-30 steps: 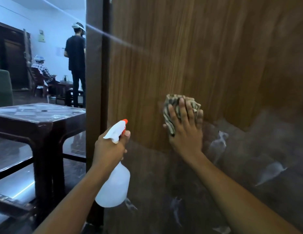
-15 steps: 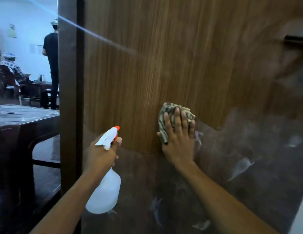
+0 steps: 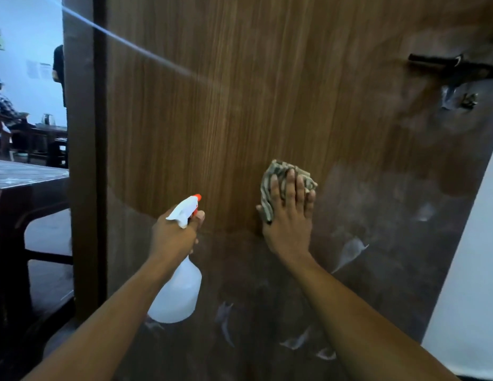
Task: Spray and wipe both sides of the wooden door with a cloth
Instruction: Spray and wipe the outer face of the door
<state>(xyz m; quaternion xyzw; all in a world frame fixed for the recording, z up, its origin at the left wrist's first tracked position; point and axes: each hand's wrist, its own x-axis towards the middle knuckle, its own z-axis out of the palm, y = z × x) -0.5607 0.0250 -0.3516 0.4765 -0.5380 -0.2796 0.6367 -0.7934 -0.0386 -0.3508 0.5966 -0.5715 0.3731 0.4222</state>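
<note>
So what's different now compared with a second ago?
Mostly the view swung right: the door handle has come into sight and the table has slid toward the left edge. Nothing was picked up or let go. The right hand still presses the cloth flat on the wooden door, and the left hand still holds the spray bottle.

No text, label, brand or number can be read. The papers [image 3: 37, 69] pinned to the far wall [image 3: 25, 50] on the left are too blurred to make out, and the spray bottle [image 3: 176, 292] shows no printing.
</note>
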